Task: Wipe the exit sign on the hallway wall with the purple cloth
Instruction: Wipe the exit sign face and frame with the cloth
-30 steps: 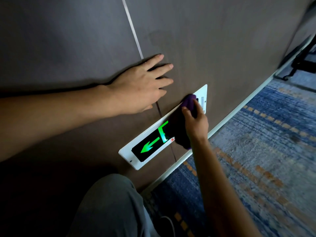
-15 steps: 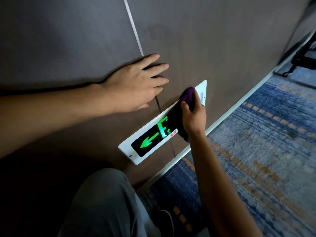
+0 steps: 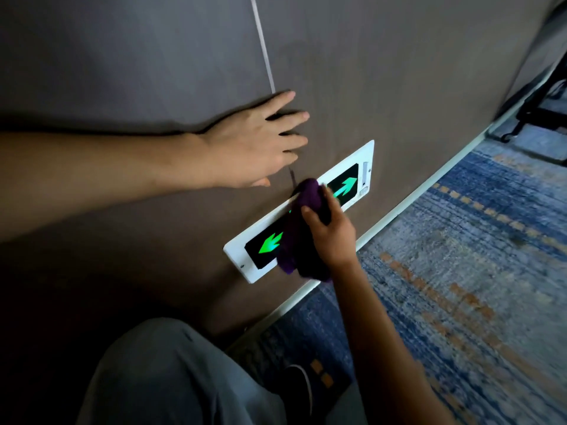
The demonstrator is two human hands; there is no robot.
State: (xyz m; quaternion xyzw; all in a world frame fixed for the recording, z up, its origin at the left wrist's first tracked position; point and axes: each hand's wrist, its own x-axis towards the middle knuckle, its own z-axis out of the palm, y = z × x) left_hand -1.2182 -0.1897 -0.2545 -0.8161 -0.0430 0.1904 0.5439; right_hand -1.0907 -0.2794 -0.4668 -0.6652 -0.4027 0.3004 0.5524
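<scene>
While the person crouched beside a dark brown panelled hallway wall [image 3: 383,72], the right hand [image 3: 329,237] at the centre of the frame was closed around a bunched purple cloth [image 3: 302,234] and pressed it against the middle of a long white-framed exit sign with a black face [image 3: 366,154]. The sign sat low on the wall, slanting from lower centre up towards the right, just above a pale skirting strip [image 3: 408,200].

The left hand [image 3: 254,148], left of centre, lay flat on the wall with fingers spread, holding nothing.

The wiping looked to be under way: the cloth covered the sign's middle, hiding whatever is printed there, while both ends showed uncovered. Whether those ends had been cleaned could not be told.

By count there was one sign, one cloth, two hands, and two glowing green arrows: one pointing lower left [image 3: 270,242], one pointing upper right [image 3: 345,187]. A grey trouser knee [image 3: 171,372] filled the lower left, and a blue patterned carpet with orange dashes [image 3: 475,286] covered the right.
</scene>
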